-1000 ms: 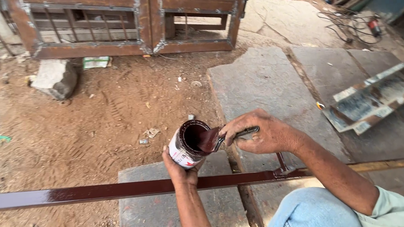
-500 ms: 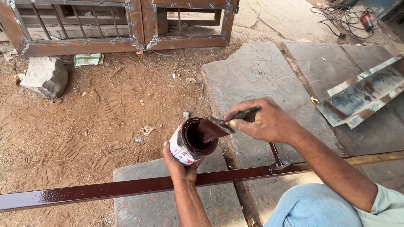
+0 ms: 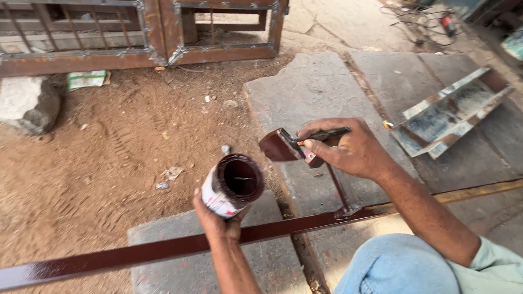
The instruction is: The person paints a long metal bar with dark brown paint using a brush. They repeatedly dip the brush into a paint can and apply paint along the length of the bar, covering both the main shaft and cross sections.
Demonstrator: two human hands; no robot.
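Left hand [image 3: 216, 222] cups small paint tin [image 3: 233, 185] from below, tilted over painted steel bar [image 3: 158, 251]. Right hand [image 3: 349, 152] pinches loaded brush [image 3: 292, 145] by handle. Tin light, probably drip-slick; grip body, not rim.

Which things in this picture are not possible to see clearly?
- Head view: paint level inside the tin; its dark interior hides it.
- Left hand: fingers hidden behind the tin.
- Painted bar: left end cut off by the frame edge.
- Brush handle: mostly covered by the right hand.
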